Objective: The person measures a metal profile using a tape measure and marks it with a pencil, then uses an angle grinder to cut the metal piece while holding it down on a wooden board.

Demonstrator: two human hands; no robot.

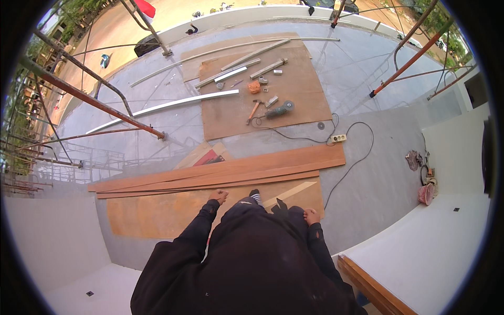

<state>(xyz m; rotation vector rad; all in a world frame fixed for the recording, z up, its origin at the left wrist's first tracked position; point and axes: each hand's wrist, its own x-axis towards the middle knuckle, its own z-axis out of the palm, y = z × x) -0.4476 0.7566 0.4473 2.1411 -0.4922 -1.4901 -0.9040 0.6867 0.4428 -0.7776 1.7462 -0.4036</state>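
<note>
My left hand (219,196) hangs at my left side, its fingers loosely curled, and nothing shows in it. Just beyond it lie long reddish-brown planks (268,164), stacked unevenly across the floor; I see no clear contact. My right hand (312,216) hangs by my right thigh, fingers curled in, with no object visible. It is nearest the right end of a tan board (152,215) on the floor in front of me. A striped sock (255,196) shows at my foot, beside a flat dark piece (280,208) and a pale strip (302,190).
Farther off, a brown sheet (231,123) bears an angle grinder (281,109), a hammer (254,111) and metal profiles (255,54). A cable runs from a power strip (338,138) on the right. Scaffold poles (94,97) rise left and right. A pink bucket (426,194) stands by the right wall.
</note>
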